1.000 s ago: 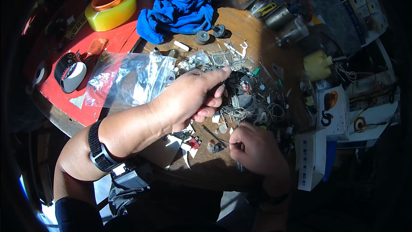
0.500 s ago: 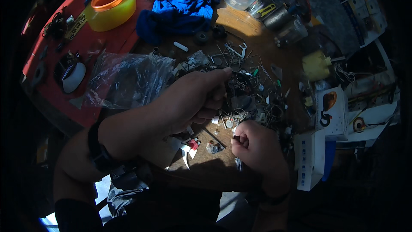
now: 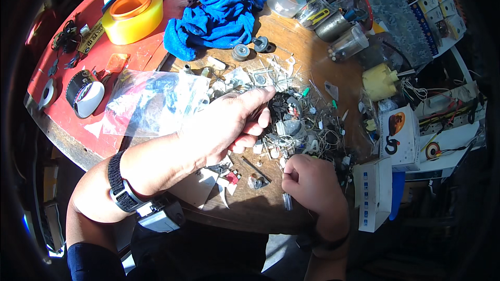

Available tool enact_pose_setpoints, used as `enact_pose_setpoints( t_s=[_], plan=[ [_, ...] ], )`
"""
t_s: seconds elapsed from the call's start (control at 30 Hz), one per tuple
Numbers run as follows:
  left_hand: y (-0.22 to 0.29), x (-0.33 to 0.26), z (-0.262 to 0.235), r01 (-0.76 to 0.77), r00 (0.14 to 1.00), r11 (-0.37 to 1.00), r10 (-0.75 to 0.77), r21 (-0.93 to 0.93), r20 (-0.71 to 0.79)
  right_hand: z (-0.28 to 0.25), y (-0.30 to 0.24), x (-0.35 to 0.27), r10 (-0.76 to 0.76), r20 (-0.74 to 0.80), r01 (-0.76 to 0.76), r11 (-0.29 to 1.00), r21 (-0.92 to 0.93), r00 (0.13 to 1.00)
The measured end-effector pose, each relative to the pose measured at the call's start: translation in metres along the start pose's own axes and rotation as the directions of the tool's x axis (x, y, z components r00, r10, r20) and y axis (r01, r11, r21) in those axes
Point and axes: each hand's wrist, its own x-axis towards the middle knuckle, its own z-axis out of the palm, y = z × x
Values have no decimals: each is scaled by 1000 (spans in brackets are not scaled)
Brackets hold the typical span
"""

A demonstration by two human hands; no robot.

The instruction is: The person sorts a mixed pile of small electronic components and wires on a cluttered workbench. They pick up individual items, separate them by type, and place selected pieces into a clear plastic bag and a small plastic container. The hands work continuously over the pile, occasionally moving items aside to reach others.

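A tangled pile of small electronic parts and wire leads (image 3: 307, 125) lies in the middle of a round wooden table (image 3: 291, 47). My left hand (image 3: 229, 125), with a black wristband, reaches across from the left. Its fingertips rest on the pile's left edge, and the fingers curl under so I cannot see whether they hold anything. My right hand (image 3: 312, 187) is a closed fist at the table's near edge, just below the pile. Thin metal pins (image 3: 287, 201) stick out from under it.
A clear plastic bag (image 3: 151, 104) lies left of the pile, partly on a red mat (image 3: 78, 62). Behind are a blue cloth (image 3: 219, 15), a yellow tape roll (image 3: 133, 15) and plastic jars (image 3: 307, 0). White boxes (image 3: 375, 192) stand at the right edge.
The view has shifted slightly. Both hands stay where they were, the left over the pile and the right fisted near the front edge.
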Motion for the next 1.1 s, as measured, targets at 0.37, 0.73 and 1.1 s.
enact_pose_setpoints(
  t_s=[0.37, 0.73, 1.1],
  plan=[
    [-2, 1, -3, -14, 990, 932, -38, 361, 137, 1, 5, -1, -17, -78, 8, 994, -113, 997],
    [-4, -2, 4, -20, 988, 914, -44, 406, 147, -13, 4, 3, 95, -34, -62, 836, 545, 995],
    [-8, -1, 3, -102, 984, 905, 30, 412, 178, 14, -9, 18, 195, -252, 135, 472, 871, 948]
  ],
)
